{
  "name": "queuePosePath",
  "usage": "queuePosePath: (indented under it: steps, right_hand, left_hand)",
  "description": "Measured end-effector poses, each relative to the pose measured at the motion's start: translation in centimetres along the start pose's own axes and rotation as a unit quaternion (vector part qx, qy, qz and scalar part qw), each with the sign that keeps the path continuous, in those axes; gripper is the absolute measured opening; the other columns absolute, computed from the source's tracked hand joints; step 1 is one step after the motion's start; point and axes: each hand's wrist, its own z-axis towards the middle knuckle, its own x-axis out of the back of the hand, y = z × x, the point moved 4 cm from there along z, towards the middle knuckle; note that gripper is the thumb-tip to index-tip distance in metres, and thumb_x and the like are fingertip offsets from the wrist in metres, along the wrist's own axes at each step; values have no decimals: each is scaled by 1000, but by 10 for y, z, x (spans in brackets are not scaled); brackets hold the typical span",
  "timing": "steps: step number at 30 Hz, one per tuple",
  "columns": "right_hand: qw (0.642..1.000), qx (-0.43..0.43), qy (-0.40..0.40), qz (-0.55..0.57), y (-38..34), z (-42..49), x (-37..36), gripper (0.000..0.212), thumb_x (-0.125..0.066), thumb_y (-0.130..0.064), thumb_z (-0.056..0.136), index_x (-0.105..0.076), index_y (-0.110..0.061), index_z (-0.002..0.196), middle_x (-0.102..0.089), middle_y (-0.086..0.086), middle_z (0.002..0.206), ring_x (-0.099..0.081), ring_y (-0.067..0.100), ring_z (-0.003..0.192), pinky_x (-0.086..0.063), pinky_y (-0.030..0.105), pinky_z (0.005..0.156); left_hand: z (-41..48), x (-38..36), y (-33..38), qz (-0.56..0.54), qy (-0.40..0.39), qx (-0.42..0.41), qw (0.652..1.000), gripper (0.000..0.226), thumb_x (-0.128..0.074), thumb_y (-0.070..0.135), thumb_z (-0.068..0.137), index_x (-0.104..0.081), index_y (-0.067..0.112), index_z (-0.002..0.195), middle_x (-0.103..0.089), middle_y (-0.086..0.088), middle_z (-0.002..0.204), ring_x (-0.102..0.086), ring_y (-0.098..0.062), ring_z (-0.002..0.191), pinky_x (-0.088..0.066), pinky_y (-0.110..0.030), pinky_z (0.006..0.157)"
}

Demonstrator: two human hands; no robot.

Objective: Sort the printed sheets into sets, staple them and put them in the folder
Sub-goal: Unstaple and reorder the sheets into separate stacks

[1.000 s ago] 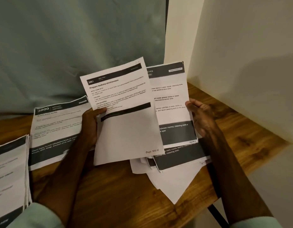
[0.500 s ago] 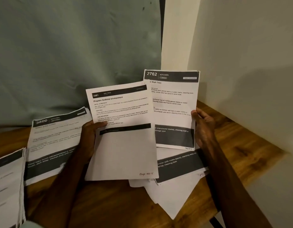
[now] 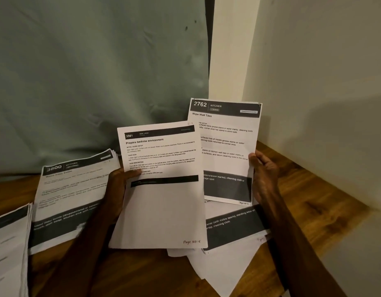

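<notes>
**A:** Where are the printed sheets right now?

**B:** Two are in the air. The left hand (image 3: 118,189) grips the 3561 sheet (image 3: 163,206) at its left edge, thumb on the print and fingers behind. The right hand (image 3: 263,179) pinches the 2762 sheet (image 3: 226,146) at its right edge, centre right of the frame. The 3561 sheet overlaps the other one's left margin.

**A:** And the rest?

**B:** The 3800 pile (image 3: 71,200) lies on the desk (image 3: 313,200) at centre left, with another pile (image 3: 9,243) at the far left edge. A loose heap (image 3: 232,266) is fanned out under the raised sheets. I see no stapler or folder.

**A:** What could go wrong?

**B:** Mostly a misfile, I think. The headers differ only by number and title, and the light is dim, so a sheet could land on the wrong pile. The small handwritten page marks are easy to overlook, so a set might end up out of order.

**A:** Anything physical?

**B:** Each sheet is held by one edge, so either could flop or slip. The loose heap points towards the desk's lower-right edge, and a forearm brushing it could push sheets off.
</notes>
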Motion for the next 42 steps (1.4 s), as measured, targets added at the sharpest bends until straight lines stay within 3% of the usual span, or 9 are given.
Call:
queuePosePath:
  steps: [6, 12, 17, 21, 26, 29, 31, 39, 42]
  right_hand:
    - [1000, 8, 9, -4, -2, -2, 0, 29, -59, -10, 100, -63, 0, 127, -73, 8, 115, -71, 31, 107, -59, 40, 90]
    - [999, 25, -14, -39, 2, -5, -2, 26, -60, -15, 100, -65, -7, 124, -73, 6, 118, -74, 23, 101, -63, 34, 81]
    - [997, 39, -11, -58, 1, -6, -3, 25, -59, -14, 101, -66, -5, 123, -74, 3, 114, -73, 22, 102, -61, 33, 83]
    - [994, 57, 0, -93, -2, -7, -5, 26, -58, -14, 101, -65, -2, 123, -73, 6, 115, -73, 24, 101, -61, 37, 85]
    - [981, 103, -4, -163, -5, -13, -12, 18, -56, -13, 103, -65, -6, 118, -66, -4, 109, -65, -4, 83, -54, 9, 66]
    - [973, 116, 4, -199, -5, -15, -15, 23, -55, -13, 103, -65, -1, 120, -64, -3, 107, -60, -3, 81, -48, 3, 64]
    - [969, 119, 9, -216, -4, -15, -17, 23, -55, -14, 103, -66, -2, 120, -64, -2, 108, -62, 4, 85, -50, 5, 66]
    - [958, 64, 15, -280, -9, -20, -26, 19, -59, -14, 101, -69, -7, 116, -70, 6, 116, -67, 19, 102, -56, 28, 87]
    - [952, 26, -23, -305, -22, -32, -31, 18, -62, -18, 100, -69, -12, 115, -70, 8, 120, -67, 20, 103, -58, 35, 91]
  left_hand:
    - [2, -2, -2, 19, -7, -4, 1000, 35, -60, 2, 94, -66, 12, 128, -74, 3, 118, -70, -18, 108, -51, -31, 97]
    - [3, -4, -5, 26, -15, -7, 1000, 36, -59, 1, 95, -64, 10, 130, -73, 7, 112, -69, -14, 106, -52, -28, 94]
    - [4, -3, -6, 33, -29, -3, 999, 38, -61, 3, 95, -63, 9, 132, -73, -2, 122, -70, -19, 110, -53, -35, 99]
    - [0, -6, -5, 43, -33, -2, 999, 29, -61, 1, 95, -66, 14, 120, -77, 11, 104, -74, -10, 97, -58, -18, 77]
    - [-5, -7, -3, 49, -46, 14, 998, 28, -64, 5, 95, -67, 14, 122, -77, 6, 107, -74, -13, 101, -59, -19, 75]
    - [-9, -8, 3, 26, -43, 19, 999, 28, -65, 8, 94, -68, 18, 120, -77, 7, 111, -72, -15, 106, -58, -19, 77]
    - [-8, -8, 5, -8, -26, 19, 999, 27, -64, 7, 95, -68, 19, 119, -77, 7, 112, -72, -14, 106, -57, -19, 78]
    - [-8, 9, 5, -134, 51, 41, 989, 46, -72, 22, 92, -62, 14, 136, -69, -7, 131, -66, -27, 122, -50, -44, 106]
    - [-12, 15, 17, -166, 77, 56, 982, 42, -71, 24, 93, -65, 14, 133, -71, -6, 127, -68, -27, 118, -55, -38, 97]
